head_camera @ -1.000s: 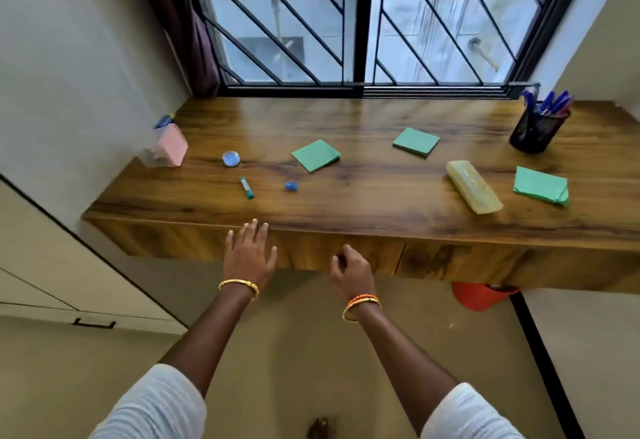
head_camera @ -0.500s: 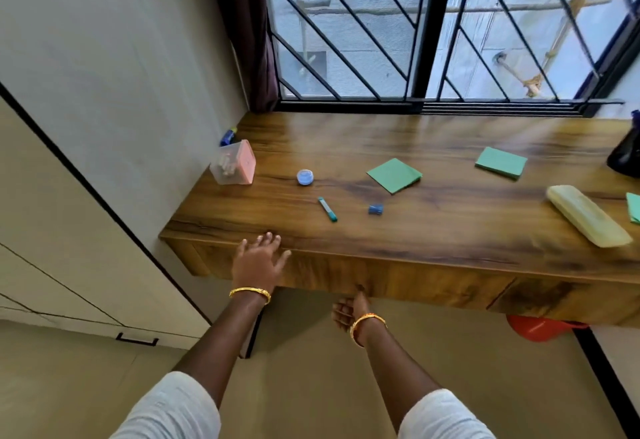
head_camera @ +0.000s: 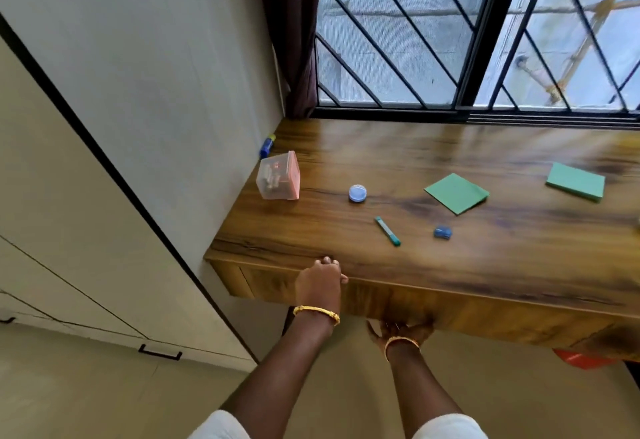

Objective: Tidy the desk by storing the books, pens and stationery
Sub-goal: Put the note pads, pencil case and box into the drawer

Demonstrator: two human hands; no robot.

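Surface (head_camera: pixel 450 265) front edge: right hand (head_camera: pixel 398 329) now tucked under it, grip can't tell; left hand (head_camera: pixel 320 284) has curled over the lip. Beyond, unmoved: teal pen (head_camera: pixel 387 231), blue sharpener (head_camera: pixel 443 232), round blue tub (head_camera: pixel 357 193), green sticky pads (head_camera: pixel 456 193), pink-lidded box (head_camera: pixel 278 177) far left.

Dark maroon curtain (head_camera: pixel 294 33) hangs bunched in the corner where the plain off-white wall (head_camera: pixel 166 58) meets the window (head_camera: pixel 478 30). The window's got a black frame and a grille of black diagonal bars, and what's outside is too washed out to make out. On the left there's a beige cabinet (head_camera: pixel 52 231) with dark edging, plus a small black handle (head_camera: pixel 160 352) low down on it. Floor (head_camera: pixel 104 400) is a plain beige. Something orange-red (head_camera: pixel 581 359) peeks out below on the far right, can't tell what it is.
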